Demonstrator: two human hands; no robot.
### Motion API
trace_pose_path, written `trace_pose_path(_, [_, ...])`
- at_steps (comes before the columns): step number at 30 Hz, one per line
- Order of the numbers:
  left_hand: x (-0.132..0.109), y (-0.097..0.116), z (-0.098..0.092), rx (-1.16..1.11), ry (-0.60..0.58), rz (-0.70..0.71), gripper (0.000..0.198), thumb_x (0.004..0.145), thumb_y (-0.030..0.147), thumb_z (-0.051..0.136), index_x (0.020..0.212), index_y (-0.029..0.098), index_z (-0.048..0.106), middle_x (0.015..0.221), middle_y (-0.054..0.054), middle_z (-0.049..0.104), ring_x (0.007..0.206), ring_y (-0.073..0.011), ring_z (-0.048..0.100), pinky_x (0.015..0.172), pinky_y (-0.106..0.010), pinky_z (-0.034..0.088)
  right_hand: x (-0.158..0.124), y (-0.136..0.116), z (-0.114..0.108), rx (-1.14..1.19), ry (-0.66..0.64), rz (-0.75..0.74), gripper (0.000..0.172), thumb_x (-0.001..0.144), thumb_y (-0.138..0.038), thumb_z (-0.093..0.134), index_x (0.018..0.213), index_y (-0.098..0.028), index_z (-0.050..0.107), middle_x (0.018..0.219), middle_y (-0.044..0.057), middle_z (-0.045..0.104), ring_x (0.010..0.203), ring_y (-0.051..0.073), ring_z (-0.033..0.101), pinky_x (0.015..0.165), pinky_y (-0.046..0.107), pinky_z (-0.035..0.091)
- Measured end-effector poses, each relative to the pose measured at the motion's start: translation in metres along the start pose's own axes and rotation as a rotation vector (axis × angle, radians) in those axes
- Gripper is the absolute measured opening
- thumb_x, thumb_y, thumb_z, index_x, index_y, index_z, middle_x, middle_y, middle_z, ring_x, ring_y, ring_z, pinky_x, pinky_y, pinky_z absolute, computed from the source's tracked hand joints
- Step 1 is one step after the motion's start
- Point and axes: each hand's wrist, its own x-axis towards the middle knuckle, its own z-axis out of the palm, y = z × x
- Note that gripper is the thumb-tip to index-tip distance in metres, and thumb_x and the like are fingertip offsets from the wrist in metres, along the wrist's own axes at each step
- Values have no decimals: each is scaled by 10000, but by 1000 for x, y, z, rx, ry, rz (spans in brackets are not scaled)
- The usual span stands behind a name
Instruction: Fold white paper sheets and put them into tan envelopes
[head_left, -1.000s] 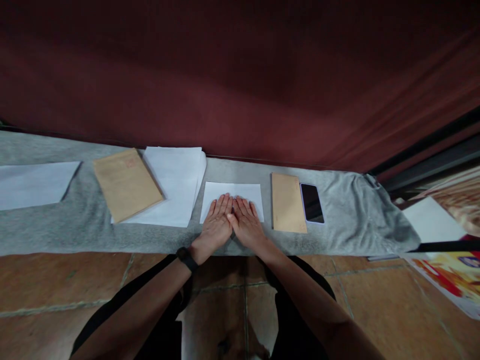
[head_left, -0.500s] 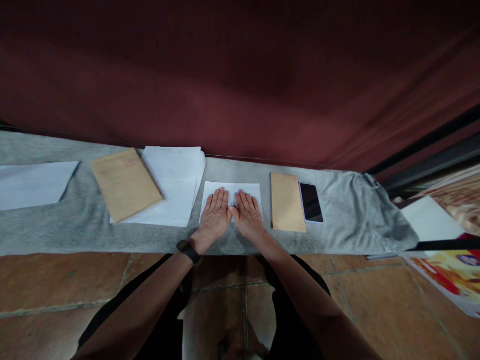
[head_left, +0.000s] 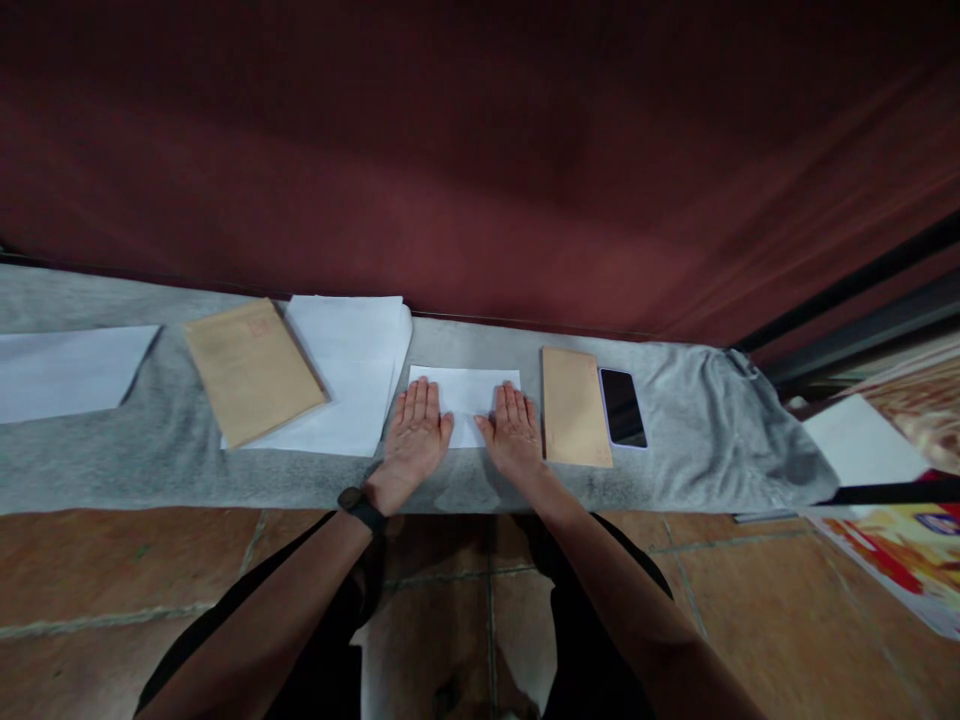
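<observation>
A small white sheet of paper (head_left: 466,392), perhaps folded, lies flat in front of me on the grey cloth. My left hand (head_left: 417,432) rests palm down over its left end, fingers stretched out and thumb apart. Over the right end lies my right hand (head_left: 513,430), also flat with the thumb out. Between the hands the middle of the paper shows; its two ends are partly hidden under them. Just right of my right hand is a brown envelope (head_left: 576,408).
A phone (head_left: 622,408) lies right of that envelope. To the left, a stack of white sheets (head_left: 352,390) sits under a brown envelope stack (head_left: 253,372); farther left is another white sheet (head_left: 71,370). Grey cloth (head_left: 697,425) covers the narrow surface, with a dark red curtain (head_left: 480,240) behind.
My hands have slid apart along the paper, the left one to the left and the right one to the right. More of the paper's middle is uncovered.
</observation>
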Motion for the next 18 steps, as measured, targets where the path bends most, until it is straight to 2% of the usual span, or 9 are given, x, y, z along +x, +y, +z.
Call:
trace_pose_path(6, [-5,-1,-3,-20,35,-40,697,1008,377,322,1540,-74,325,1636,-285,273,1565,-352,205,1269,-561,194,-2,6,1,-25,30,28,762,1063,-524,361,1587,22,272,1647,250,287,1541,341,270,1254,536,189])
trace_pose_path(12, [-7,-3,-5,-22,62,-45,714,1012,402,327,1521,-99,340,1620,-314,291,1560,-365,218,1270,-568,188,-5,9,1,-52,58,54,786,1063,-540,342,1584,44,257,1654,258,263,1560,348,212,1259,536,165])
trace_pose_path(18, [-9,-5,-1,-54,109,-48,718,1012,422,347,1555,-45,309,1619,-281,332,1563,-351,213,1269,-583,197,-8,10,-2,-62,78,48,823,1056,-550,344,1568,88,249,1655,277,233,1571,359,171,1265,550,153])
